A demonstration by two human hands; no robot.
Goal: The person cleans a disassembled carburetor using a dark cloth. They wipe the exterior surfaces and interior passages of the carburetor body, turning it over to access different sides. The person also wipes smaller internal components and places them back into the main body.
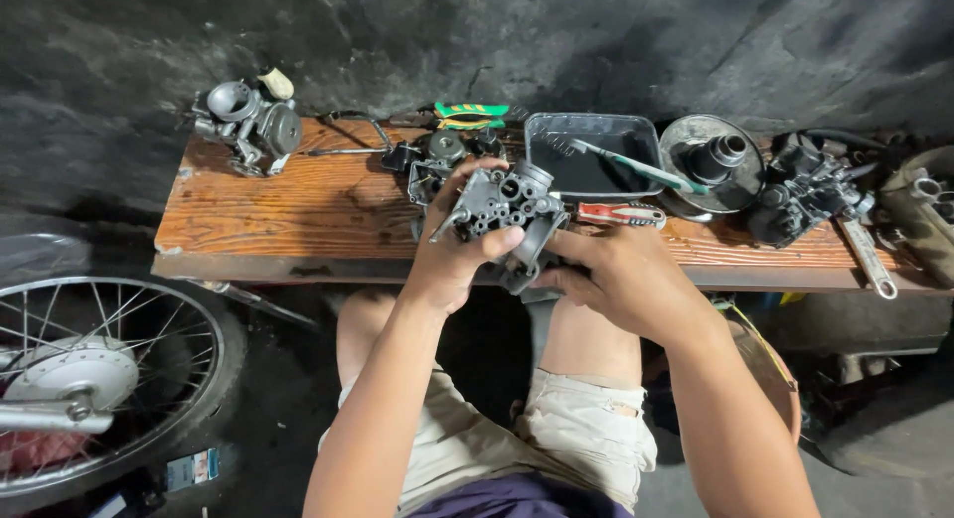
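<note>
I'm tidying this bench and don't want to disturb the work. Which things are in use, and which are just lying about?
In use:
- grey carburettor body
- left hand and right hand, both gripping it

Lying about:
- second carburettor
- black tray with toothbrush
- red-handled screwdriver
- wrench
- spoked wheel

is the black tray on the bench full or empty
Nearly empty: the black tray holds only a toothbrush lying across its bare bottom.

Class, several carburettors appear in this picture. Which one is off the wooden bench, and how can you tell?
The grey carburettor gripped by the left hand and right hand. It is held up above the bench's front edge; the others rest on the planks.
</note>
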